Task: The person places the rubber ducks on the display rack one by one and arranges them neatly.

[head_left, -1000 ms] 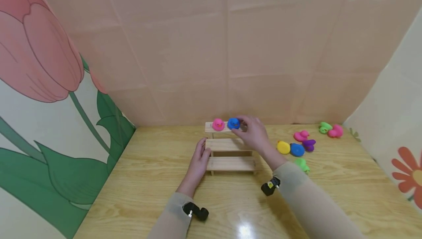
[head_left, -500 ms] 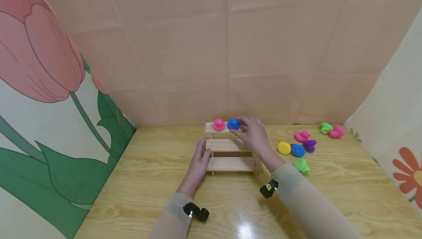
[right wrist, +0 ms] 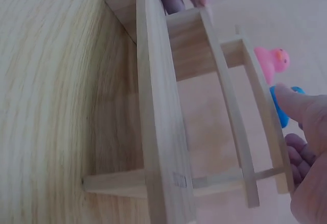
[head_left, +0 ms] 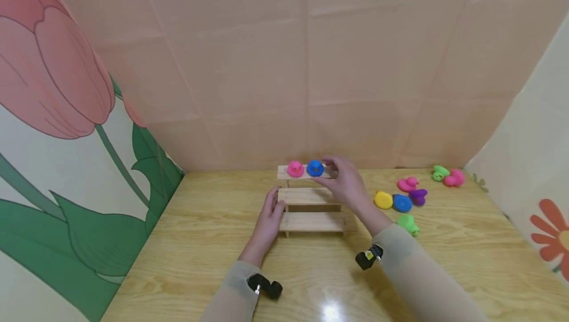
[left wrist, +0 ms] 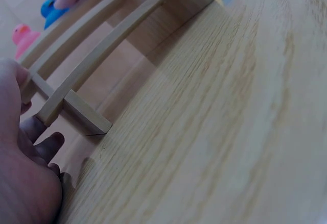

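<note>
Head view: a three-tiered wooden stand (head_left: 311, 221) stands on the wood-grained table (head_left: 200, 243); on its top tier sit a pink duck (head_left: 295, 169), towards the left end, and just right of it a blue duck (head_left: 315, 168), both upright and slightly apart; the left hand (head_left: 269, 214) grips the stand's left end, its thumb laid over the edge of the middle tier, while the left wrist view shows fingers curled behind that end; the right hand (head_left: 348, 183) is at the blue duck's right side, thumb and forefinger moderately parted, though whether either fingertip touches the duck cannot be told; on the table to the right, a yellow duck (head_left: 383, 200), a darker blue duck (head_left: 402, 203), a purple duck (head_left: 418, 196) and a deep pink duck (head_left: 407, 184) lie grouped; a green duck (head_left: 408, 224) is nearer the person, by the right sleeve (head_left: 426, 267); farther off, a small green duck (head_left: 440, 173) and a rosy duck (head_left: 454, 178) lie side by side near the flowered wall (head_left: 524, 164).
</note>
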